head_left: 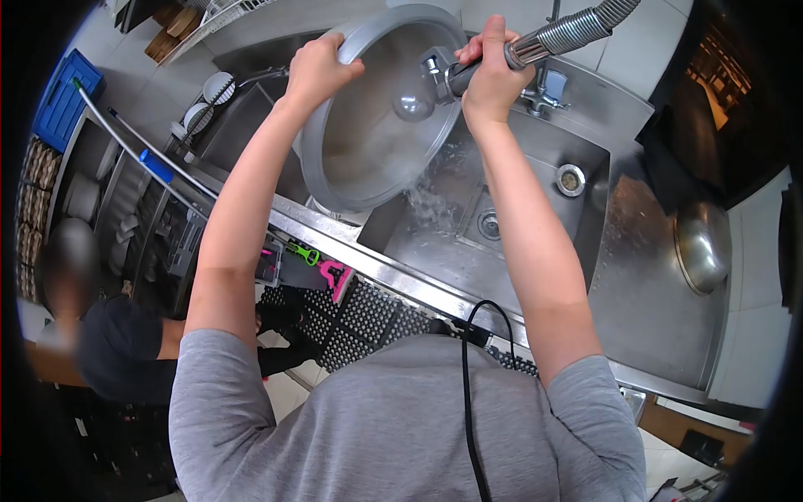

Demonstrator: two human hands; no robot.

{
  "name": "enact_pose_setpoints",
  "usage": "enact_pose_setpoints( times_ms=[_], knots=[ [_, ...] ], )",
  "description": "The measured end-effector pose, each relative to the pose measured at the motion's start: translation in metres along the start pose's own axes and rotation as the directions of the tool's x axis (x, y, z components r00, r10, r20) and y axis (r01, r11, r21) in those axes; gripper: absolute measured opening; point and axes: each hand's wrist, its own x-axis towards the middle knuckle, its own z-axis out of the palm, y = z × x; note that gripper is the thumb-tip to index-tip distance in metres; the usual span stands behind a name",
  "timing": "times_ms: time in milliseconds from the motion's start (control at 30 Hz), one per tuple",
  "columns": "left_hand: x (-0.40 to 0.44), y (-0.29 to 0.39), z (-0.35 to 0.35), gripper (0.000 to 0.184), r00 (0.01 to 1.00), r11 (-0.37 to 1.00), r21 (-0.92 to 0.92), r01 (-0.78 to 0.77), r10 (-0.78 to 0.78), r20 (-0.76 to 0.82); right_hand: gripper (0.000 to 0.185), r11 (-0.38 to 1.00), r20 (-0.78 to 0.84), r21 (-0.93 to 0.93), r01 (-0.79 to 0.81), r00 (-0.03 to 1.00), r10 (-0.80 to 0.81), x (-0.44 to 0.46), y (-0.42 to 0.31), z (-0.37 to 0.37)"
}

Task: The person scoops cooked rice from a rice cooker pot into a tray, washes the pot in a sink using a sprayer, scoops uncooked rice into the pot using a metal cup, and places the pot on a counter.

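Below, a stainless steel sink (422, 259) runs along a tiled wall (640, 42), with a metal bowl (704, 247) at its right end and a studded black mat (360, 322) on the floor. Tilted over the sink is a large grey tub (310, 159), water spilling past its lower rim. The left hand (320, 71) grips its upper rim; the right hand (493, 84) is wrapped round a spray nozzle (461, 82) at its mouth. The tub hides part of the left basin (234, 138), the hose (577, 33) leaves at the top edge, and a co-worker (121, 347) has a blurred head and half-covered legs.
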Motion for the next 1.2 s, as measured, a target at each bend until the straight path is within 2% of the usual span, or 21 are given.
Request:
enact_pose_setpoints(
  times_ms=[100, 200, 233, 300, 367, 500, 567, 633, 733, 767, 867, 900, 1000, 1067, 1100, 1167, 1200],
  knots=[
    [0.000, 0.004, 0.005, 0.035, 1.000, 0.997, -0.077, -0.013, 0.014, 0.020, 0.031, 0.996, 0.010, -0.021, -0.086, 0.996, 0.086, -0.014, -0.006, 0.006],
    [-0.002, 0.012, 0.008, 0.035, 0.999, 0.997, -0.078, -0.021, 0.024, 0.034, 0.032, 0.975, 0.103, 0.061, -0.216, 0.972, 0.209, -0.032, -0.014, 0.012],
    [-0.002, 0.014, 0.008, 0.034, 0.999, 0.995, -0.096, -0.009, 0.014, 0.050, 0.032, 0.974, 0.105, 0.060, -0.217, 0.972, 0.210, -0.036, -0.017, 0.011],
    [-0.003, 0.018, 0.009, 0.035, 0.998, 0.994, -0.106, -0.005, 0.011, 0.058, 0.033, 0.946, 0.160, 0.035, -0.322, 0.936, 0.313, -0.043, -0.022, 0.008],
    [-0.004, 0.022, 0.009, 0.035, 0.998, 0.993, -0.116, 0.001, 0.007, 0.067, 0.033, 0.938, 0.177, 0.033, -0.344, 0.926, 0.333, -0.046, -0.024, 0.003],
    [-0.006, 0.029, 0.010, 0.037, 0.997, 0.992, -0.121, -0.016, 0.025, 0.079, 0.030, 0.970, 0.183, -0.085, -0.227, 0.954, 0.239, -0.037, -0.015, -0.012],
    [-0.007, 0.032, 0.013, 0.038, 0.997, 0.992, -0.123, -0.020, 0.029, 0.068, 0.030, 0.975, 0.115, -0.213, -0.066, 0.989, 0.092, -0.024, -0.011, -0.017],
    [-0.006, 0.035, 0.015, 0.038, 0.995, 0.995, -0.098, 0.004, 0.005, 0.097, 0.028, 0.971, 0.087, -0.235, -0.038, 0.994, 0.060, -0.008, -0.008, -0.025],
    [-0.003, 0.038, 0.014, 0.030, 0.993, 0.995, -0.093, 0.029, -0.018, 0.118, 0.024, 0.885, 0.103, -0.406, 0.230, 0.973, -0.206, 0.016, 0.004, -0.041],
    [-0.002, 0.039, 0.015, 0.030, 0.993, 0.995, -0.095, 0.027, -0.016, 0.117, 0.024, 0.883, 0.104, -0.407, 0.232, 0.973, -0.208, 0.024, 0.009, -0.047],
    [0.000, 0.040, 0.017, 0.031, 0.993, 0.995, -0.074, 0.060, -0.052, 0.101, 0.026, 0.701, 0.153, -0.582, 0.411, 0.903, -0.402, 0.046, 0.022, -0.063],
    [0.002, 0.039, 0.017, 0.032, 0.993, 0.995, -0.071, 0.074, -0.067, 0.096, 0.026, 0.701, 0.153, -0.583, 0.411, 0.903, -0.402, 0.049, 0.022, -0.063],
    [0.005, 0.033, 0.017, 0.033, 0.992, 0.995, -0.054, 0.087, -0.081, 0.098, 0.027, 0.769, 0.079, -0.547, 0.331, 0.935, -0.346, 0.053, 0.017, -0.061],
    [0.006, 0.027, 0.017, 0.032, 0.991, 0.995, -0.041, 0.088, -0.083, 0.107, 0.029, 0.902, -0.001, -0.387, 0.189, 0.979, -0.205, 0.050, 0.012, -0.054],
    [0.006, 0.024, 0.017, 0.033, 0.993, 0.996, -0.053, 0.073, -0.067, 0.095, 0.029, 0.902, -0.002, -0.392, 0.182, 0.980, -0.199, 0.047, 0.011, -0.054],
    [0.006, 0.021, 0.018, 0.034, 0.995, 0.996, -0.069, 0.059, -0.053, 0.087, 0.030, 0.964, 0.040, -0.264, 0.009, 0.999, 0.001, 0.039, 0.006, -0.056],
    [0.007, 0.020, 0.017, 0.034, 0.995, 0.995, -0.079, 0.063, -0.056, 0.085, 0.031, 0.932, 0.042, -0.360, -0.038, 0.998, 0.057, 0.033, 0.005, -0.057]
  ],
)
